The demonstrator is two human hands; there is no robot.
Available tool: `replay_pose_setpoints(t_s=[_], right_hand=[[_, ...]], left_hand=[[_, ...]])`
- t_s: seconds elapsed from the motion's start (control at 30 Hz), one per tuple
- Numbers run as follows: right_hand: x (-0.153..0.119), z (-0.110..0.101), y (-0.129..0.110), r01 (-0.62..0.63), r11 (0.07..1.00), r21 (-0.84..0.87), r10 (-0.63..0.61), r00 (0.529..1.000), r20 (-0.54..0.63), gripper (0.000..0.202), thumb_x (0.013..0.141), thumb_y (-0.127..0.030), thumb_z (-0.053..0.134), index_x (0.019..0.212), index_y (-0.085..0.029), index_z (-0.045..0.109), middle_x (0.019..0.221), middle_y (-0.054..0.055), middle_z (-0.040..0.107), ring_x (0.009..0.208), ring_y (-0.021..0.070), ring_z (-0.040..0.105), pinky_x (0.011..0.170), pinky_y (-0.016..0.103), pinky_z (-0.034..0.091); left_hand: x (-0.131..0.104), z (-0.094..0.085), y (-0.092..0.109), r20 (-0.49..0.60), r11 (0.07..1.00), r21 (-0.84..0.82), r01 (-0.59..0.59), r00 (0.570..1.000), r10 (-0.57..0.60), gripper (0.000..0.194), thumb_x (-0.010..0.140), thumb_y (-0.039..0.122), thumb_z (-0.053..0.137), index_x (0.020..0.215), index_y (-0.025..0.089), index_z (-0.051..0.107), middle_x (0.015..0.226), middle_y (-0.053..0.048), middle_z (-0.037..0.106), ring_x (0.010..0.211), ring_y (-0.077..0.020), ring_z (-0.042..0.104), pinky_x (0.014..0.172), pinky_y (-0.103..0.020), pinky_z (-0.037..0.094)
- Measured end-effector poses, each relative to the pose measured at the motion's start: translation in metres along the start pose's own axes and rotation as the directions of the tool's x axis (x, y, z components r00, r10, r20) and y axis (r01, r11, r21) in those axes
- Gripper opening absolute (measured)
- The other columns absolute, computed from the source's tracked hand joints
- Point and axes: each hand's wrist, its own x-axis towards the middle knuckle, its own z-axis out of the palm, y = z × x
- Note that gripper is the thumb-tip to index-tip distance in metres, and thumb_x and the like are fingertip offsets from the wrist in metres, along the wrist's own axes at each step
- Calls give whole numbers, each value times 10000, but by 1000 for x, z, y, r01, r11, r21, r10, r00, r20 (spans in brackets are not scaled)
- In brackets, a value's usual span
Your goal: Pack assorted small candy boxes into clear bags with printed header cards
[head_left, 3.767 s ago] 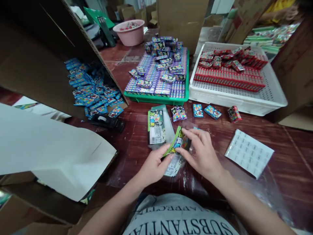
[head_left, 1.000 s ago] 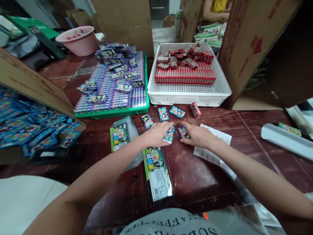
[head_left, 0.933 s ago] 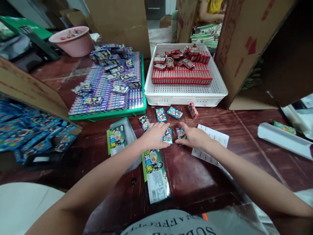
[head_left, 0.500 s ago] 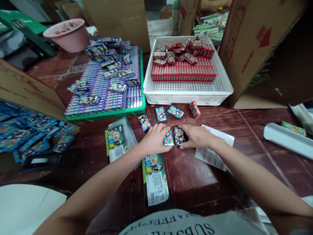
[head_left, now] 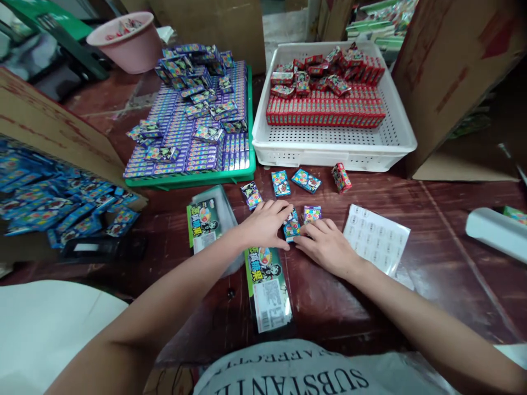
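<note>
My left hand (head_left: 267, 225) is closed around the left side of a small blue candy box (head_left: 292, 224) on the brown table. My right hand (head_left: 327, 247) rests low, its fingers slightly apart and their tips at the lower right corner of that box. Just beyond the right fingers lies a purple candy box (head_left: 312, 213), partly covered by them. Farther off are another purple box (head_left: 251, 195), two blue boxes (head_left: 281, 183) and a red box (head_left: 341, 178). Under my left wrist are printed clear plastic sleeves (head_left: 269, 296).
Rows of purple boxes fill a green tray (head_left: 230, 176). A white basket (head_left: 329, 156) holds red boxes. Blue packs (head_left: 82, 211) lie in a carton at left. A sticker sheet (head_left: 376, 238) is right of my hand. Tall cardboard (head_left: 448, 99) stands at right.
My right hand has let go of the purple box and shifted down and left to the blue box. The blue box has turned more upright in my left hand. The camera view has shifted.
</note>
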Motion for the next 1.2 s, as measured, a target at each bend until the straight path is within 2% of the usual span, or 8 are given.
replay_pose_setpoints(t_s=[0.13, 0.27, 0.4, 0.47, 0.63, 0.8, 1.0, 1.2], right_hand=[[-8, 7, -3, -20, 1000, 12, 21, 999, -49, 148, 1004, -261, 590, 1095, -237, 705, 1043, 42, 699, 981, 222, 524, 857, 392, 331], [-9, 8, -2, -71, 997, -13, 69, 989, -134, 155, 1002, -259, 598, 1115, -243, 704, 1045, 31, 722, 963, 215, 530, 848, 393, 329], [-9, 8, -2, 23, 999, -40, -28, 992, -121, 170, 1013, -209, 565, 1104, -216, 708, 1008, 32, 738, 938, 210, 534, 873, 405, 326], [-10, 8, -3, 47, 998, -35, -51, 991, -127, 172, 1016, -207, 559, 1108, -210, 705, 1028, 31, 743, 939, 207, 540, 886, 408, 327], [-12, 8, -3, -54, 998, -35, 49, 992, -117, 199, 1029, -244, 548, 1170, -254, 688, 1137, 26, 738, 1002, 211, 553, 918, 416, 320], [-14, 8, -3, 12, 999, -50, -15, 997, -70, 205, 1028, -211, 533, 1140, -242, 702, 1083, 26, 754, 964, 211, 546, 929, 426, 314], [-12, 9, -2, -50, 997, -58, 44, 994, -99, 213, 1039, -238, 523, 1174, -241, 689, 1118, 26, 743, 966, 210, 545, 929, 428, 309], [-6, 5, -1, -3, 997, -81, -5, 995, -103, 186, 1032, -255, 541, 1117, -230, 704, 1033, 29, 749, 950, 216, 534, 928, 436, 304]], left_hand=[[0, -1, 0, -2, 1000, -17, 5, 1000, -5, 1024, 710, 650, 773, 1525, 183, 367, 1486, -131, 451, 1296, -349, 439, 1077, -447, 347], [0, -2, 0, -12, 999, -31, 12, 1000, -13, 949, 740, 618, 760, 1503, 177, 407, 1473, -128, 465, 1296, -339, 446, 1080, -449, 346], [-1, 0, 0, -33, 998, -53, 19, 999, -21, 878, 767, 568, 735, 1491, 182, 423, 1465, -125, 476, 1274, -331, 464, 1071, -460, 360], [-1, 1, -1, -33, 997, -68, 23, 999, -26, 905, 753, 578, 737, 1500, 185, 411, 1472, -129, 470, 1280, -336, 459, 1085, -471, 354], [-2, 0, -4, 17, 993, -113, 17, 1000, -15, 1056, 689, 652, 763, 1550, 220, 331, 1533, -138, 406, 1371, -365, 387, 1129, -502, 317], [-2, -2, -3, 44, 993, -106, 42, 998, -38, 1076, 683, 652, 770, 1564, 247, 306, 1546, -130, 397, 1380, -379, 382, 1139, -541, 290], [-1, 0, -1, 28, 995, -90, 47, 999, -44, 1090, 664, 706, 771, 1547, 232, 342, 1551, -140, 397, 1370, -381, 390, 1122, -518, 308], [-1, 3, 5, -30, 993, -74, 89, 995, -91, 1046, 678, 726, 757, 1519, 225, 390, 1517, -135, 448, 1344, -365, 421, 1137, -530, 283]])
